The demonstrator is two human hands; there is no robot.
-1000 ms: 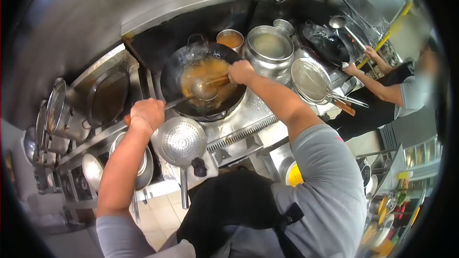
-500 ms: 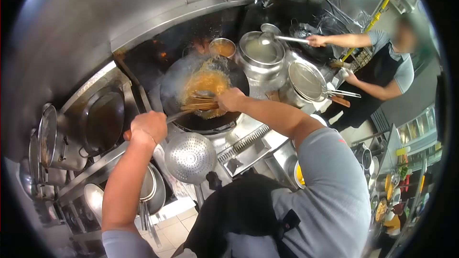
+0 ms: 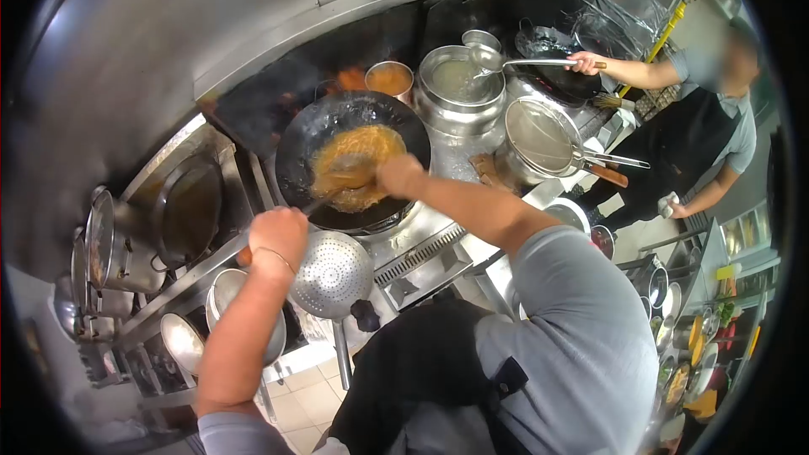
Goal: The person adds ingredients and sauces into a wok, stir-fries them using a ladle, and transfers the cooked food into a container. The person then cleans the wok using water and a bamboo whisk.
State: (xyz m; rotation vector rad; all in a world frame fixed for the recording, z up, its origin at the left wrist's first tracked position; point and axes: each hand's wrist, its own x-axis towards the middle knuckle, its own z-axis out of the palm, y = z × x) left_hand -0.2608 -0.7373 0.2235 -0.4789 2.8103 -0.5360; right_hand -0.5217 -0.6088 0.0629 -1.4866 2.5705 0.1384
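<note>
A large black wok (image 3: 295,152) on the range holds orange-brown liquid (image 3: 371,143). My left hand (image 3: 279,238), at the wok's near left, is closed around the long handle of a wok ladle (image 3: 317,205). The ladle's wooden grip end (image 3: 244,257) sticks out behind the fist, and its head is blurred in the liquid. Over the right part of the wok, my right hand (image 3: 401,177) is closed and smeared by motion. A bamboo wok brush (image 3: 344,177) extends left from it, blurred against the ladle head.
A perforated skimmer (image 3: 333,274) lies just in front of the wok. Behind stand a pot of orange liquid (image 3: 389,80) and a steel pot (image 3: 463,76). Right are strainers (image 3: 539,135); a co-worker (image 3: 704,126) holds another ladle (image 3: 539,62). A dark pan (image 3: 187,211) sits left.
Steam over the wok has thinned, and the brush and ladle head now look smeared. The co-worker's ladle has shifted, and their other hand has dropped lower. The view has moved slightly.
</note>
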